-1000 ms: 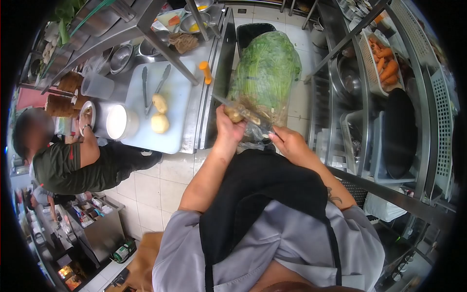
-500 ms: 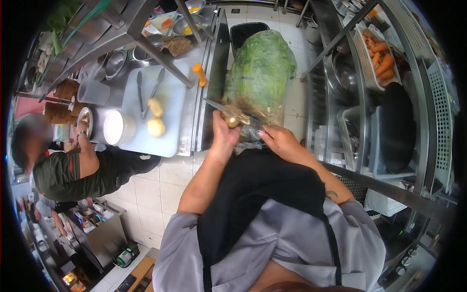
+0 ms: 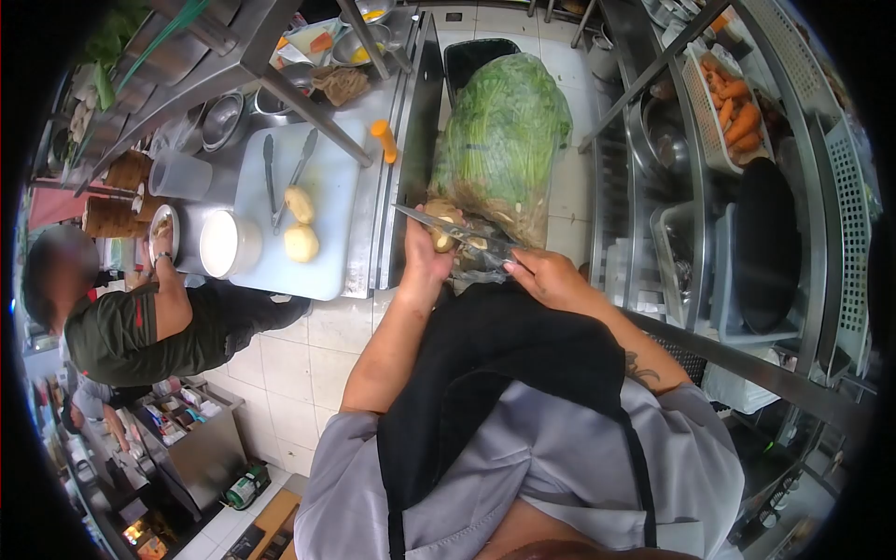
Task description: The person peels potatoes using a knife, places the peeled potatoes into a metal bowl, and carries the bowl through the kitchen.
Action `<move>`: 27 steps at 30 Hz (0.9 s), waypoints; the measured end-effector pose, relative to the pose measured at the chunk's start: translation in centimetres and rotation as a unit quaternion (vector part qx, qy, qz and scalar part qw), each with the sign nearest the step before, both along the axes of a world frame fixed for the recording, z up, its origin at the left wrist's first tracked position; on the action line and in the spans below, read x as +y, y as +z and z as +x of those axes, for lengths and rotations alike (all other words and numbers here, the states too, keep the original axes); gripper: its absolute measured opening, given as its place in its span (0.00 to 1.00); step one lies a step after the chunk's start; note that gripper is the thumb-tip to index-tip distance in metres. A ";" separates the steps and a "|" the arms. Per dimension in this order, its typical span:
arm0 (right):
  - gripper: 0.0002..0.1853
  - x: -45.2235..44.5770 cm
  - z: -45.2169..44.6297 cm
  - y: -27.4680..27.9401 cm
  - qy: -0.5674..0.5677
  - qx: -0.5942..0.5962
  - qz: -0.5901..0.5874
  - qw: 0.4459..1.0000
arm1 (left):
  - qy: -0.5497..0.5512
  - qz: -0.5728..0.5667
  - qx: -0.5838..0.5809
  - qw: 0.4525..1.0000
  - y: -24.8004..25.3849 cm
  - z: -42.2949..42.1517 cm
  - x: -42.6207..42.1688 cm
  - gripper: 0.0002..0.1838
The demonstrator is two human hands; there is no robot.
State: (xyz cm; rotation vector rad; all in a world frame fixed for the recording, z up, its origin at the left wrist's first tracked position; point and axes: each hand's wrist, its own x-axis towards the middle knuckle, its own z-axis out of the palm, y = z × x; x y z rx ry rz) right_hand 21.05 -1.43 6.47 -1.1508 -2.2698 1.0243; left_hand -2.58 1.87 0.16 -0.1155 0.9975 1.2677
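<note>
My left hand (image 3: 426, 259) is closed round a partly peeled potato (image 3: 441, 241), whose pale flesh shows beside brown skin. In my right hand (image 3: 551, 276) is a kitchen knife (image 3: 455, 227); its blade lies across the top of the potato and points left. Brown peelings (image 3: 504, 217) are below the hands, near the bottom of a large clear bag of leafy greens (image 3: 509, 121). To the left, two peeled potatoes (image 3: 301, 243) rest on a white cutting board (image 3: 327, 201), beside dark-handled tongs (image 3: 272, 177).
A white tub (image 3: 227, 245) stands at the board's corner. An orange-handled tool (image 3: 383, 140) lies by the counter edge. On the right, metal shelving (image 3: 611, 177) holds a basket of carrots (image 3: 737, 121). Another person (image 3: 140, 327) works at the counter's left end.
The knife blade has shifted and now lies more plainly over the potato. My right hand has moved slightly right and down. On the left, the other person's arm has moved a little.
</note>
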 end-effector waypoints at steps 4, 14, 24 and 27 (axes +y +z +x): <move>0.16 0.4 -0.7 -0.1 -0.020 0.001 0.000 1.000 | 0.020 -0.006 0.019 1.000 0.6 0.7 -0.3 0.26; 0.18 2.6 -2.2 -2.0 -0.039 0.022 -0.076 0.996 | -0.045 0.061 0.041 0.996 0.3 0.5 -2.4 0.24; 0.17 0.9 -1.5 -1.0 -0.004 0.049 -0.023 0.999 | -0.038 0.056 0.077 0.995 1.5 0.0 -2.6 0.24; 0.16 2.0 -2.5 -2.3 -0.029 0.014 -0.040 0.999 | -0.059 0.041 0.095 0.993 1.3 0.6 -3.0 0.25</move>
